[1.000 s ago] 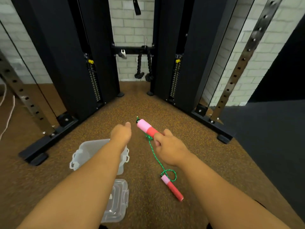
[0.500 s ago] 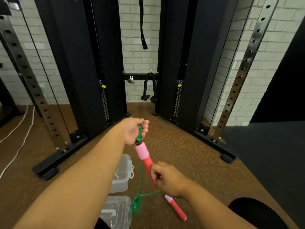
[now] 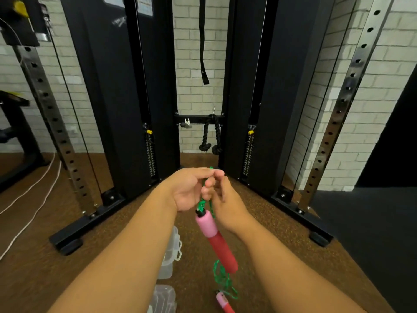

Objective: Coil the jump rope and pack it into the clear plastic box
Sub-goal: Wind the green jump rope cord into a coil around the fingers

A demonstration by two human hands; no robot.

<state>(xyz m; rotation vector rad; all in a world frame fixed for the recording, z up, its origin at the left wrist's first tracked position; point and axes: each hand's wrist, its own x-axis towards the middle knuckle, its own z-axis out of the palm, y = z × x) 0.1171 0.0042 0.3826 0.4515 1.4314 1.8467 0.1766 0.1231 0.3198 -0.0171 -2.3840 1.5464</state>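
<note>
— Pinching the green cord (image 3: 204, 201) of the jump rope up at chest height, left hand (image 3: 191, 188) curled, thumb and fingertips pressed onto the strand just above the upper handle (image 3: 215, 240).

— And hanging where, exactly?

— Dangling straight below the left hand: pink foam section on top, red section below, tilted slightly to the right. Not touching the floor.

— Doing what with the right hand (image 3: 228, 204)?

— Meeting the left, fingers bent and closed in on the same cord right beside the left fingertips. Gripping it or only touching: hard telling, with the fingers overlapping.

— Trailing down how?

— Looping loosely under the red end, green strands bunching in mid-air, then reaching the second handle (image 3: 223, 301), lying on the brown speckled floor (image 3: 270, 233) near the bottom edge, partly cut off.

— Sitting where, the clear plastic box (image 3: 172, 249)?

— Resting on the floor below the left forearm, mostly hidden behind it, only its right side and latch showing. Lying just nearer the camera, its clear lid (image 3: 164, 298), separate from the box.

— Standing behind all this?

— Rising ahead, a black cable machine (image 3: 126, 98) against a pale brick wall (image 3: 194, 53), a black strap (image 3: 203, 41) hanging in the gap, a knotted black rope attachment (image 3: 211, 138) dangling lower down.
</note>
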